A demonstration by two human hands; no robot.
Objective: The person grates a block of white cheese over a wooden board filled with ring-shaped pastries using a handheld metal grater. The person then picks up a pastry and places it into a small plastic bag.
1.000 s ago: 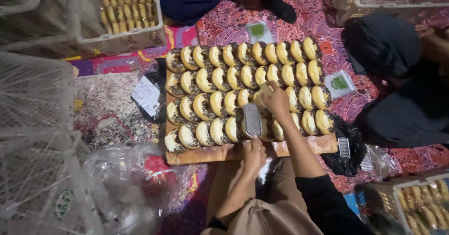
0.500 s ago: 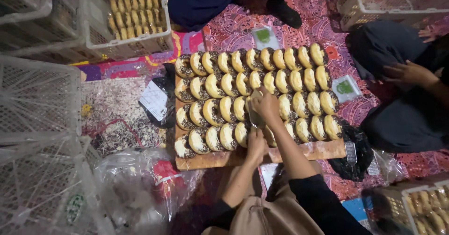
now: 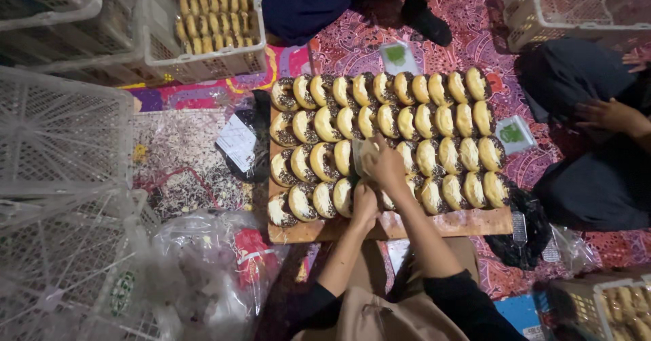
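Wooden board on patterned mat, four rows of filled pastries across it, right hand pinching a clear wrapper at board's middle, left hand closed on pastry near board's front edge, white crates left of board.

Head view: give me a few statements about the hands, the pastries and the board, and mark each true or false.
1. The pastries lie in four rows on a wooden board. True.
2. The right hand is in the third row from the top, at a pale flat thing whose kind cannot be told. True.
3. The left hand rests on the white crate at the left. False: it is on the bottom row of pastries, just beside the right hand.
4. The board is bare along its near edge. True.
5. Both hands are off the board. False: both are over the pastries.
6. The crate at the top left holds no pastries. False: it holds rows of them.
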